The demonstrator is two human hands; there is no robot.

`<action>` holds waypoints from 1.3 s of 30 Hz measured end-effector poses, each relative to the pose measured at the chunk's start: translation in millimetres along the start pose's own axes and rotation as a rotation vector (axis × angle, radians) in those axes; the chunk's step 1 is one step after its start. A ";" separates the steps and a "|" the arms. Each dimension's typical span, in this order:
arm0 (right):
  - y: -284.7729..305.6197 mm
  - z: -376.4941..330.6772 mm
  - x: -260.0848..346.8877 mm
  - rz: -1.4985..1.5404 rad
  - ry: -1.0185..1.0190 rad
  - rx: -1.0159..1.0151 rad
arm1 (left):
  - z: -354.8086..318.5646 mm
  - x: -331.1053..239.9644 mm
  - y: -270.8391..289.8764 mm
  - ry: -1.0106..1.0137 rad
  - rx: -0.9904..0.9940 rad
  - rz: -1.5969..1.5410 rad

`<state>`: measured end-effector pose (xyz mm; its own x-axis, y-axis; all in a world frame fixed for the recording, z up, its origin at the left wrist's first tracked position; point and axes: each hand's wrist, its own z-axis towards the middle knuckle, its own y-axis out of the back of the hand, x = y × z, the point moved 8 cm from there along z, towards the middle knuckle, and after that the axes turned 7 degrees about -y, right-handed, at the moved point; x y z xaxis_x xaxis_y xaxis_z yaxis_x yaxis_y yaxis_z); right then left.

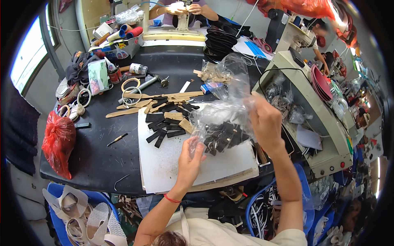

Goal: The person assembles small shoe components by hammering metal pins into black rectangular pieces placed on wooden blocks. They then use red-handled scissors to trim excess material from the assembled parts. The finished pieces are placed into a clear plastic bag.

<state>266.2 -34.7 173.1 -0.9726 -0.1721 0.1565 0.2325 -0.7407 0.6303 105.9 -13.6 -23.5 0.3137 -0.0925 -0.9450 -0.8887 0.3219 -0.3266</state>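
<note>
- Plastic, clear and crinkled, forms the bag [213,117] that we hold over the white board [176,176]; dark pieces [226,136] show in its lower part.
- Our left hand [191,160] pinches the bag's lower left side between thumb and fingers, with hardly any gap; a red band [171,199] circles that wrist.
- Our right hand [264,123] has its fingers curled in on the bag's upper right edge; we cannot tell how tightly.
- Just left of the bag, we see black strips [156,125] heaped loosely, with short tan pieces [174,116] among them.
- Long tan strips [123,112] lie beyond that heap on the black table [98,164], near a white ring [140,96].
- Beyond the bag, we see a small blue box [210,87].
- Toward our left are a slim pointed tool [117,139] and, at the table's edge, a knotted red sack [59,141].
- Across from us, a co-worker's hands [176,9] are at a sewing machine [183,24].
- Low on our left, a blue bin [98,196] holds pale strappy pieces [78,217].
</note>
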 end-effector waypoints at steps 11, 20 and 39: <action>26.3 103.5 58.6 -0.327 0.171 -0.040 | -9.7 -32.6 -2.6 -0.440 0.071 0.713; 100.5 75.6 -78.3 -0.225 -0.323 -0.220 | -16.8 -38.0 10.2 -0.484 0.025 0.941; 255.5 -340.0 -171.8 -1.009 -0.880 -0.205 | -9.6 -51.4 12.8 -0.617 0.060 1.229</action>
<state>490.2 -415.2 48.6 -0.3720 0.9113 0.1765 -0.6540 -0.3922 0.6468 75.2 -13.8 20.7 -0.5461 0.7029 -0.4557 -0.6889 -0.0673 0.7217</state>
